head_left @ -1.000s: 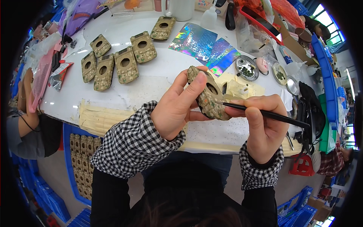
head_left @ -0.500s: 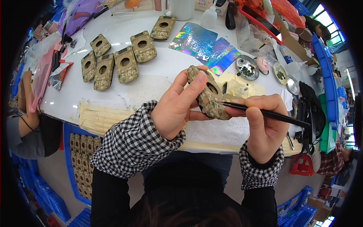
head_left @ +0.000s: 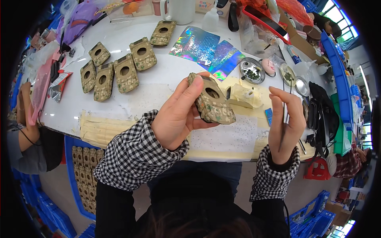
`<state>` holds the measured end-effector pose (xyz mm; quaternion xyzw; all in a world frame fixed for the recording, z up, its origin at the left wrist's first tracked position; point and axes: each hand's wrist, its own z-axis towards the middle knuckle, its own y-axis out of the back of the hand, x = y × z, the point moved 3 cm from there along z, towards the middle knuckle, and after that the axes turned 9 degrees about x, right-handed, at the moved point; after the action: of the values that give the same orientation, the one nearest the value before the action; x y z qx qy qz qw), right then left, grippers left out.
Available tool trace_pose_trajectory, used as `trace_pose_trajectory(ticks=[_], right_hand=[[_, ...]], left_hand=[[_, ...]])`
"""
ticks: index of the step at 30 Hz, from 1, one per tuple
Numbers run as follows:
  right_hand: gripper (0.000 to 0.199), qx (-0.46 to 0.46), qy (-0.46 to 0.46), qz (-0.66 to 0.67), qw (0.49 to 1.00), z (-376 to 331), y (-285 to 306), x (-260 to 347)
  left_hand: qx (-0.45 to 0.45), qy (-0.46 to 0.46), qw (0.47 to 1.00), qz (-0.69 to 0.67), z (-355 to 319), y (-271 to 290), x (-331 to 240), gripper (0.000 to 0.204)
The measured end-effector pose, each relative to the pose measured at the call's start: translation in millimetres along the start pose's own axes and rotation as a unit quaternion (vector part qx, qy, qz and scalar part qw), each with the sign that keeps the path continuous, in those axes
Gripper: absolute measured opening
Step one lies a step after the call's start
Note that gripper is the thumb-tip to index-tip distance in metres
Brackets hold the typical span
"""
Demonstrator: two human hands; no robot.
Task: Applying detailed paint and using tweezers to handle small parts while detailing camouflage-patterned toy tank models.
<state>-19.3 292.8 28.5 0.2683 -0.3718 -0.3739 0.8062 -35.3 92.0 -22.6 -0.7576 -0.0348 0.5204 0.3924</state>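
Observation:
My left hand (head_left: 171,113) grips a camouflage-patterned model tank hull (head_left: 217,107), thumb on top and fingers beneath. The hull has a round opening in its upper face and is tilted above the table. To its right, my right hand (head_left: 291,129) holds black tweezers (head_left: 283,137) between its fingers, apart from the hull. Their thin prongs point away from me toward the small dishes. Several similar tank hulls (head_left: 126,73) lie at the far left. Below the held hull is a white sheet (head_left: 228,137) dotted with tiny specks.
A tape-covered block (head_left: 242,97) and blue packet (head_left: 268,116) lie near my hands. Round metal dish (head_left: 246,79) holds dark green bits. Shiny holographic sheets (head_left: 194,44), a white bottle (head_left: 211,19) and red-cased phone (head_left: 264,22) are farther back. A blue crate (head_left: 72,186) holds many hulls.
My right hand has drawn the tweezers off the hull and moved right, turning their tips away from me. My left hand, still holding the hull, has shifted slightly left.

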Motion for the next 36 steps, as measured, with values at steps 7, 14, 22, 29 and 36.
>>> trace_pose_trajectory(ticks=[7, 14, 22, 29, 36], right_hand=[[0.019, 0.046, 0.052, -0.071, 0.995, 8, -21, -4], [0.017, 0.033, 0.052, -0.073, 0.995, 8, -15, -2], [0.017, 0.017, 0.078, 0.224, 0.971, 1, -2, 28], [0.006, 0.093, -0.022, 0.477, 0.874, 4, -35, 30], [0.005, 0.106, -0.015, 0.450, 0.886, 4, -35, 30]], left_hand=[[-0.007, 0.000, 1.000, -0.021, 2, 3, 2, 0.048], [0.012, 0.011, 0.998, -0.061, 1, 1, 2, 0.047], [0.038, 0.025, 0.995, -0.086, 1, 0, 3, 0.048], [0.023, 0.040, 0.997, -0.067, 0, 0, 2, 0.049], [0.030, 0.038, 0.997, -0.066, -1, -3, 1, 0.049]])
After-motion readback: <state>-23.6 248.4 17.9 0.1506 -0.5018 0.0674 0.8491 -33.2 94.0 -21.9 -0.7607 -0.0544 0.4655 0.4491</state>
